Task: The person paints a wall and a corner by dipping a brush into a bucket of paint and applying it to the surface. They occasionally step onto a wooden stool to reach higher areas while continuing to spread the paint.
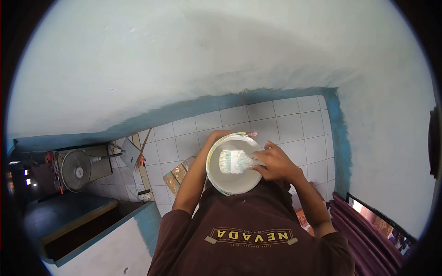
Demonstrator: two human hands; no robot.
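A wide paintbrush (233, 161) with whitish, paint-stained bristles lies over the mouth of a white paint bucket (212, 172). My right hand (275, 162) is closed around the brush's handle, to the right of the bucket. From the left, my left hand (220, 135) reaches round the bucket's far side and holds it against my body. Its fingertips show at the far rim, while most of the fingers are hidden behind the bucket. Yellow and blue-green smears mark the rim. Inside the bucket the surface looks pale grey-white.
Ahead stands a pale wall (184, 55) with a blue band (193, 108) along its foot. Below are white floor tiles (290, 129) and a paint-spattered wooden stool or plank (177, 175). A standing fan (76, 170) is at left, a dark red curtain (357, 230) at lower right.
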